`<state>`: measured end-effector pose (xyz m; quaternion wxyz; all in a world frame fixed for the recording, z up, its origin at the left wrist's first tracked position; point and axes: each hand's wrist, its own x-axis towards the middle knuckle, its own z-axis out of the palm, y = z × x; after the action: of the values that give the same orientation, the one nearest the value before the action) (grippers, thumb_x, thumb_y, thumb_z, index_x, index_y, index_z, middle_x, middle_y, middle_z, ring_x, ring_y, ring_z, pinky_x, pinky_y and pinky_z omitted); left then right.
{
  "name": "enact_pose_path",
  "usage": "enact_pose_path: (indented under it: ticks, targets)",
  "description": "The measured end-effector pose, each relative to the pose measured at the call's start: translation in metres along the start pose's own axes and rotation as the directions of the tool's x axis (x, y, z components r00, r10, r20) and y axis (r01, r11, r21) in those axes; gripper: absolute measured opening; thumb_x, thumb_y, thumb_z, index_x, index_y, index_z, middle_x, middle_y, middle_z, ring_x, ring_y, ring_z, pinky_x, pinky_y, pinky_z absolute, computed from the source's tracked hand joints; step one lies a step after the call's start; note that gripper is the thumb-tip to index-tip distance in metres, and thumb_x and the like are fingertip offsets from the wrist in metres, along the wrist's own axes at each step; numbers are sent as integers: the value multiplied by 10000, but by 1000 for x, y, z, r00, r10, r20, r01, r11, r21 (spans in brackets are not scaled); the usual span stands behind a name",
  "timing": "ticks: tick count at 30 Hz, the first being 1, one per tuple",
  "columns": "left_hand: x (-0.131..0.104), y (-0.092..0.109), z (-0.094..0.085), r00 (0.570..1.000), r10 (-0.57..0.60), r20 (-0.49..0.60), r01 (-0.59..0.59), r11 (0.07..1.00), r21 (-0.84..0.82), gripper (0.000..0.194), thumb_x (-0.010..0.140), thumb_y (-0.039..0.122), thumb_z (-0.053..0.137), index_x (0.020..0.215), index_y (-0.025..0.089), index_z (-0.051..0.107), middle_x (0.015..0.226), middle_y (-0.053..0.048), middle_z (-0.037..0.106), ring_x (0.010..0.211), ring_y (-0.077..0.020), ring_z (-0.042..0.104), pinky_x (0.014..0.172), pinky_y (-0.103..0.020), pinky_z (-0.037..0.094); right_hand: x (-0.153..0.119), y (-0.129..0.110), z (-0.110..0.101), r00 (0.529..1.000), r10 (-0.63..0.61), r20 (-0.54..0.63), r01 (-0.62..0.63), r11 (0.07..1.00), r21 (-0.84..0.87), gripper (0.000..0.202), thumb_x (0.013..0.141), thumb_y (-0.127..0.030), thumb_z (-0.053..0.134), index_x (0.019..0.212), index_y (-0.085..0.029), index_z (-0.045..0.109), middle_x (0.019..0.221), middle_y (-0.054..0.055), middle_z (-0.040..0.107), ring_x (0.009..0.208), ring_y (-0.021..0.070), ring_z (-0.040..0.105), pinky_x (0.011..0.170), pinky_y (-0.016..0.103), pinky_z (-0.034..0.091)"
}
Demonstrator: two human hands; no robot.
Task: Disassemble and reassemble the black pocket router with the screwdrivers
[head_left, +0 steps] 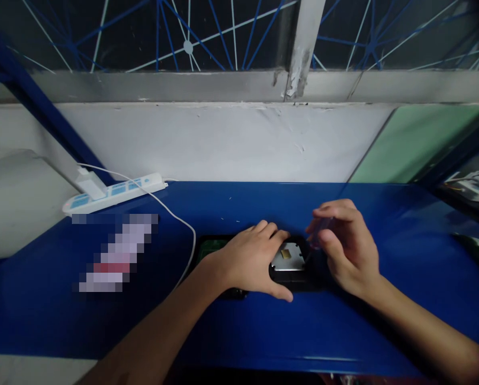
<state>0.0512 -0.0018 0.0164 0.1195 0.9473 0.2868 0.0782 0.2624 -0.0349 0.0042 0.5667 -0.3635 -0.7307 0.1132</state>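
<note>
A black device casing (293,279) lies on the blue tabletop, open at the top. Inside its right end shows a silver metal plate (282,263) with a small gold square (285,254); a green circuit board (211,246) is partly visible at its left end. My left hand (249,259) grips the casing from above, fingers over the far edge and thumb along the near edge, hiding the middle. Right of the casing, my right hand (347,248) is raised with curled fingers around a small clear, purplish plastic piece (323,231), blurred and hard to make out.
A white power strip (115,193) with a plugged-in charger (91,183) lies at the back left. Its white cable (175,215) runs to the casing's left side. A pixelated pale item (121,251) lies left on the blue table (403,321). Behind stands a white wall (223,144).
</note>
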Motion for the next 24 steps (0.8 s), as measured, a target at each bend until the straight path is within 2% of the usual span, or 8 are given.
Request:
enact_pose_path:
  ticks: [4, 7, 10, 13, 17, 19, 22, 24]
  targets:
    - [0, 0, 0, 1000, 7, -2, -7, 1000, 0, 973, 624, 729, 774, 1353, 153, 485, 1186, -107, 564, 1107, -313, 516, 997, -452, 445, 3, 1, -2, 999, -30, -20, 27, 994, -103, 251, 916, -253, 625, 1163, -260, 581, 1038, 58, 537, 873, 208, 596, 683, 384, 521]
    - [0, 1, -1, 1000, 2, 3, -2, 1000, 1, 958, 624, 714, 784, 1350, 164, 488, 1180, -106, 567, 1100, -312, 519, 987, -451, 450, 3, 0, -1, 995, -74, -65, 64, 988, -143, 238, 885, -215, 675, 1107, -265, 603, 957, 32, 558, 786, 179, 579, 645, 361, 503]
    - [0, 2, -2, 1000, 0, 6, 0, 1000, 0, 937, 617, 716, 789, 1326, 177, 498, 1155, -97, 571, 1077, -303, 525, 979, -448, 450, 0, -4, 3, 989, -25, -145, 16, 998, -58, 364, 883, -147, 669, 1205, -285, 570, 924, 7, 592, 674, 142, 609, 586, 333, 530]
    - [0, 1, -2, 1000, -7, 11, 7, 1000, 8, 903, 607, 729, 782, 1268, 169, 526, 1134, -96, 574, 1063, -304, 524, 958, -444, 458, -3, -9, 6, 990, 60, -128, -47, 994, 99, 409, 960, -150, 537, 1341, -286, 478, 1022, 40, 674, 721, 164, 694, 613, 357, 588]
    - [0, 1, -2, 1000, -6, 15, 6, 1000, 4, 886, 613, 730, 775, 1263, 181, 527, 1140, -100, 572, 1068, -314, 522, 947, -452, 460, -3, -10, 3, 996, 22, -83, -8, 986, 168, 241, 1013, -196, 404, 1156, -241, 594, 1070, 74, 703, 803, 194, 723, 657, 384, 597]
    - [0, 1, -2, 1000, -7, 19, 7, 1000, -1, 911, 615, 728, 775, 1297, 185, 511, 1154, -104, 568, 1081, -321, 519, 944, -455, 462, -2, -6, 0, 997, -19, -80, 29, 990, 135, 206, 1005, -233, 435, 1114, -234, 610, 1082, 80, 662, 777, 186, 701, 611, 367, 584]
    - [0, 2, -2, 1000, -14, 20, 14, 1000, -1, 957, 618, 723, 778, 1344, 173, 484, 1178, -108, 564, 1106, -324, 511, 960, -458, 456, 1, -1, -2, 989, -102, -111, 98, 994, -44, 160, 918, -267, 624, 1077, -251, 631, 1009, 58, 593, 775, 183, 644, 576, 341, 558]
    - [0, 2, -2, 1000, -9, 16, 9, 1000, -1, 962, 619, 722, 780, 1351, 175, 480, 1181, -106, 563, 1107, -319, 512, 973, -457, 447, 2, 1, 0, 978, -130, -162, 110, 986, -129, 294, 833, -215, 735, 1100, -274, 629, 950, 34, 572, 776, 182, 610, 588, 337, 556]
